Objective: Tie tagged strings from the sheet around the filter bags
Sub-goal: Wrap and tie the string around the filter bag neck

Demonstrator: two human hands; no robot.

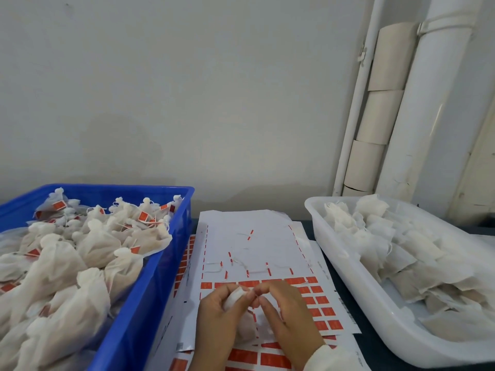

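Head view: a small white gauzy filter bag (242, 326) is held over the white sheet of orange-red tags (257, 250), between the two trays
Left hand (219, 314): fingers are curled round the gathered neck of the filter bag, so the bag is gripped
Right hand (284, 314): thumb and fingertips are pinched together just beside the bag's neck, apparently on a thin string; the string itself is too fine to be made out
Step in hand: judged to be the winding or knotting of a tagged string round the neck
How it is done well: the neck should be kept bunched tight by the left hand while the string is drawn snug below the gather, with the tag left hanging free
Risk: thin mesh may be torn if the string is pulled hard
Blue plastic crate (150, 263): tied bags with orange tags are piled there, at the left
White plastic tray (348, 279): flat untied bags are stacked there, at the right
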